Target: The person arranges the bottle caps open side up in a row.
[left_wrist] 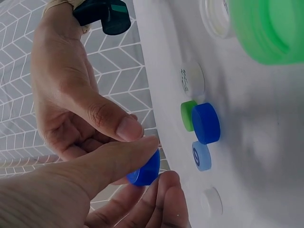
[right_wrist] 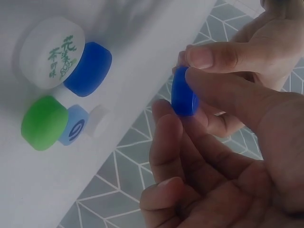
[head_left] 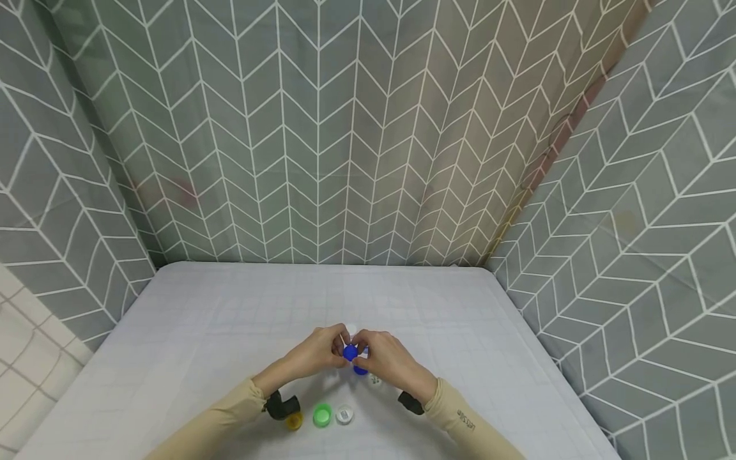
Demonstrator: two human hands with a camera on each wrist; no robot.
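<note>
While our left hand (head_left: 319, 349) and right hand (head_left: 390, 359) are pinching a blue cap (head_left: 350, 352), we are leaving other caps (right_wrist: 44, 123) loose on the table (head_left: 241, 306).

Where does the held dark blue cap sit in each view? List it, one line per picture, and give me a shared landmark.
Head: held dark blue cap at lower middle.
Left wrist: below centre.
Right wrist: slightly right of and above centre.
Shared landmark: the other dark blue cap, on the table.
</note>
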